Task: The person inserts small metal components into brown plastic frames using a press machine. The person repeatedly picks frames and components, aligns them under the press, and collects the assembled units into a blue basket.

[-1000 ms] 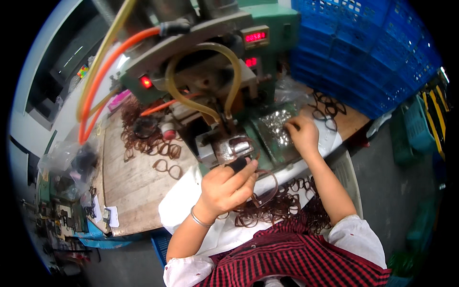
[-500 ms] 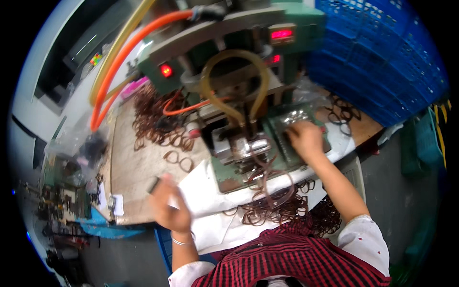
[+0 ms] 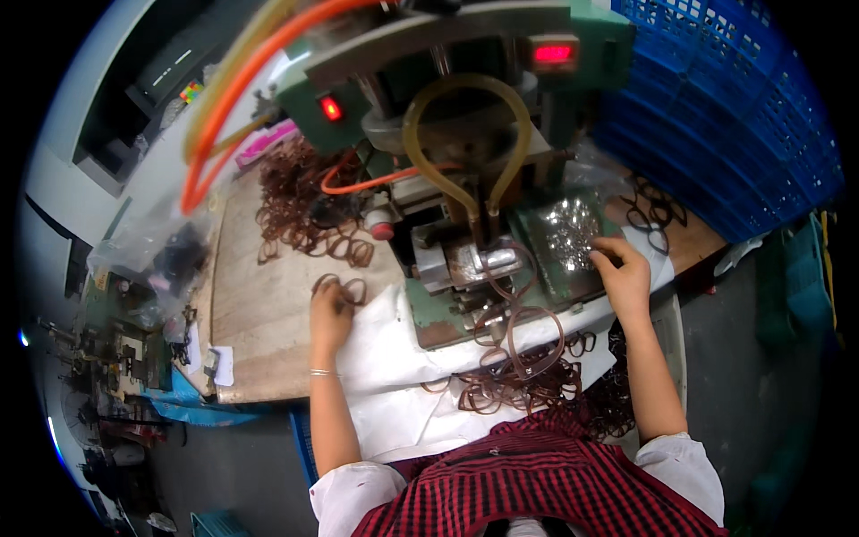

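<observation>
My left hand (image 3: 330,315) reaches onto a wooden board (image 3: 259,313), and its fingertips close around a brown spectacle frame (image 3: 343,286) lying apart from the heap. My right hand (image 3: 622,276) rests at the edge of a tray of small shiny metal parts (image 3: 568,234), fingers bunched together; whether they pinch a part is hidden. Between my hands stands a green bench machine (image 3: 465,268) with a metal fixture (image 3: 479,262), and another brown frame (image 3: 523,313) hangs from its front.
A heap of brown frames (image 3: 300,201) lies at the back of the board, and more frames (image 3: 528,385) pile on white paper (image 3: 394,358) near my lap. Orange and yellow hoses (image 3: 224,116) arch over the left. Blue crates (image 3: 725,116) stand at the right.
My left hand left the machine's fixture, swung down to the left, then went up onto the board to the single frame. My right hand stayed at the parts tray.
</observation>
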A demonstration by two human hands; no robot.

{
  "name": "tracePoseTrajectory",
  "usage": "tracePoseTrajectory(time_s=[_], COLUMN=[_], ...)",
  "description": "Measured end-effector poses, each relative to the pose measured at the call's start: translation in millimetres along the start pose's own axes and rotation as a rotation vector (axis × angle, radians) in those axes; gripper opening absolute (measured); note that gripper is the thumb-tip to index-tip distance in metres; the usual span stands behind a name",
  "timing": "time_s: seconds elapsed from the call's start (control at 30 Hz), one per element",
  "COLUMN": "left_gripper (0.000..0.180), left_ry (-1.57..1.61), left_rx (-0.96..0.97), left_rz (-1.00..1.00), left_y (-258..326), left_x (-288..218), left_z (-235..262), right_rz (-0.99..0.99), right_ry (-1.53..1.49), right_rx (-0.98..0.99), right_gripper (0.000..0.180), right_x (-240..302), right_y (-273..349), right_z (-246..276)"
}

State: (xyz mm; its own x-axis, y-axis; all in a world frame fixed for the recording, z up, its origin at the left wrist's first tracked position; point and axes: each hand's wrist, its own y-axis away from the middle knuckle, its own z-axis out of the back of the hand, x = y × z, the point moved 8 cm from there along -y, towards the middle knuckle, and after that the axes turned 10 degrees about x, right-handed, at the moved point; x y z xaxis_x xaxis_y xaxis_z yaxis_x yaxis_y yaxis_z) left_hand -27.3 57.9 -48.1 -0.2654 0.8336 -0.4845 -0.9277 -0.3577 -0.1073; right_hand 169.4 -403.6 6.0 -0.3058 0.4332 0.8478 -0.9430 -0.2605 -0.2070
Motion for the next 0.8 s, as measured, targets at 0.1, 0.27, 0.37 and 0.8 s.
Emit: tracePoseTrajectory(time_s=[0.1, 0.27, 0.37, 0.8], left_gripper=[0.021, 0.008, 0.009, 0.01], left_ry=[0.189, 0.546, 0.741, 0.886], left_rx=[-0.135, -0.327, -0.437, -0.589], left_rz=[0.041, -0.04, -0.096, -0.659], left_y=[10.9, 3.8, 7.8, 8.7], left_x=[-8.5, -60.3, -87.4, -242.5], left_z=[3.2, 22.7, 27.9, 127.4], right_rz=[0.01, 0.179, 0.203, 0.127], right_ry=[-0.093, -0.351, -0.386, -0.728], right_rx=[0.097, 0.386, 0.348, 0.331], right_gripper=[0.016, 0.024, 0.035, 0.052], right_x=[16.3, 114.2, 135.4, 148.2], right_y=[10.6, -13.4, -29.4, 2.8], right_z=[6.8, -35.8, -66.3, -83.3])
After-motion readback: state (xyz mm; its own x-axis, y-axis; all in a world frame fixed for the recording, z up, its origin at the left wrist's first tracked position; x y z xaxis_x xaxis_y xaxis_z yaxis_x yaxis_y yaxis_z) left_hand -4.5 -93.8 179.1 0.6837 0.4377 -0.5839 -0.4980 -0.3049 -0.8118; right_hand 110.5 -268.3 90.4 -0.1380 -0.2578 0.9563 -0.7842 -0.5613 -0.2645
